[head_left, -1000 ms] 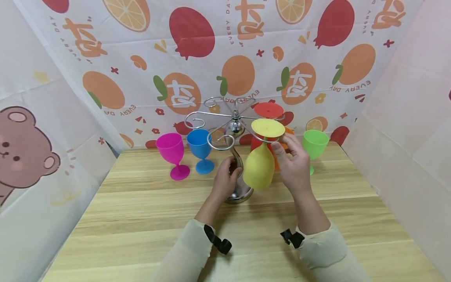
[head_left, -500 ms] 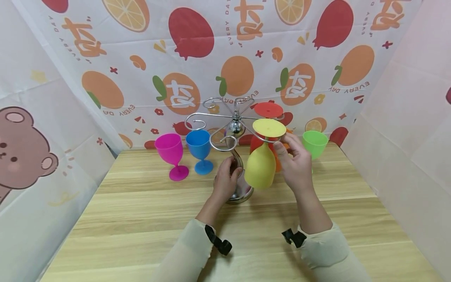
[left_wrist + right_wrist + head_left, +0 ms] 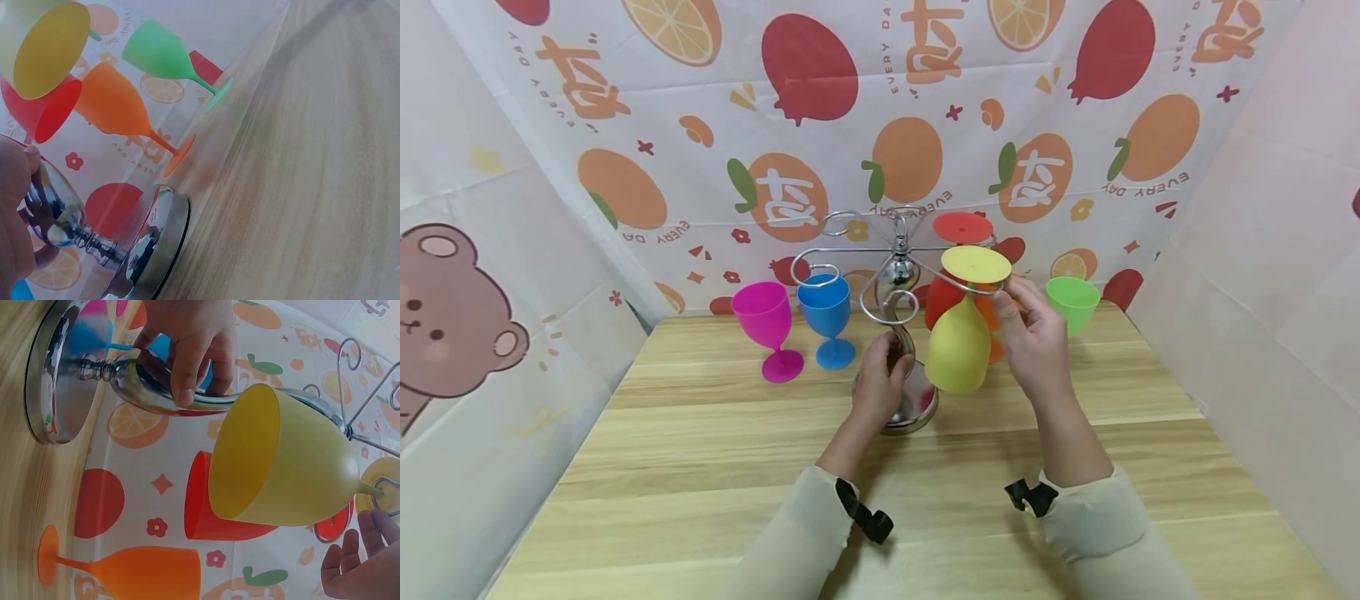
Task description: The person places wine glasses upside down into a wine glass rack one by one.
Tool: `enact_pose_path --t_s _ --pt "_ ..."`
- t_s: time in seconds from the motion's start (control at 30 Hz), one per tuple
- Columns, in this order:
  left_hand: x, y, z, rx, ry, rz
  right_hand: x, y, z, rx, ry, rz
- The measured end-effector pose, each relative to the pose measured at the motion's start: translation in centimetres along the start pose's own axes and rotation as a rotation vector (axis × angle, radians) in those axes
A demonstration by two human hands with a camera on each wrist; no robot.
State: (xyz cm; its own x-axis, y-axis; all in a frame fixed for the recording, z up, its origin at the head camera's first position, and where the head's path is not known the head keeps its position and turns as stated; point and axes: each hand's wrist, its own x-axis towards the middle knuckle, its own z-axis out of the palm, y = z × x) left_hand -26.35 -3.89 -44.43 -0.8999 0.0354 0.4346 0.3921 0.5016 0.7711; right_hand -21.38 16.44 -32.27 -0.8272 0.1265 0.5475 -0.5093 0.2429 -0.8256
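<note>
A chrome goblet rack [image 3: 900, 271] with curled wire arms stands on the table. My left hand [image 3: 880, 379] grips its curved stem, just above the round base [image 3: 917, 404]; in the right wrist view those fingers [image 3: 184, 375] wrap the stem. A yellow goblet [image 3: 958, 346] hangs upside down from the rack's front-right arm by its foot. At that arm's curled end, beside the yellow foot, my right hand [image 3: 1037, 337] pinches the wire between thumb and fingers. Behind it hangs a red goblet [image 3: 962, 227], also inverted and partly hidden.
Upright on the table at the back left are a magenta goblet [image 3: 763, 312] and a blue goblet [image 3: 825, 307]. An orange goblet [image 3: 115, 100] and a green goblet [image 3: 1072, 304] stand at the back right. A fruit-print cloth [image 3: 700, 183] hangs behind the wooden table [image 3: 700, 483].
The rack's top has turned: its front arm and the yellow goblet shifted right, the red goblet slightly left. My right hand moved a little right and away with it. My left hand stayed on the stem.
</note>
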Motion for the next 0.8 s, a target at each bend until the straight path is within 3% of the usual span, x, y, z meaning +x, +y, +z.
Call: enact_pose_path --t_s 0.53,0.8 --pt "-0.2 0.2 -0.3 0.095 0.052 -0.059 1.7 0.7 -0.4 0.059 -0.035 0.062" --pt "-0.3 0.2 0.1 0.155 0.091 -0.054 2.3 0.9 -0.9 0.077 -0.074 0.092"
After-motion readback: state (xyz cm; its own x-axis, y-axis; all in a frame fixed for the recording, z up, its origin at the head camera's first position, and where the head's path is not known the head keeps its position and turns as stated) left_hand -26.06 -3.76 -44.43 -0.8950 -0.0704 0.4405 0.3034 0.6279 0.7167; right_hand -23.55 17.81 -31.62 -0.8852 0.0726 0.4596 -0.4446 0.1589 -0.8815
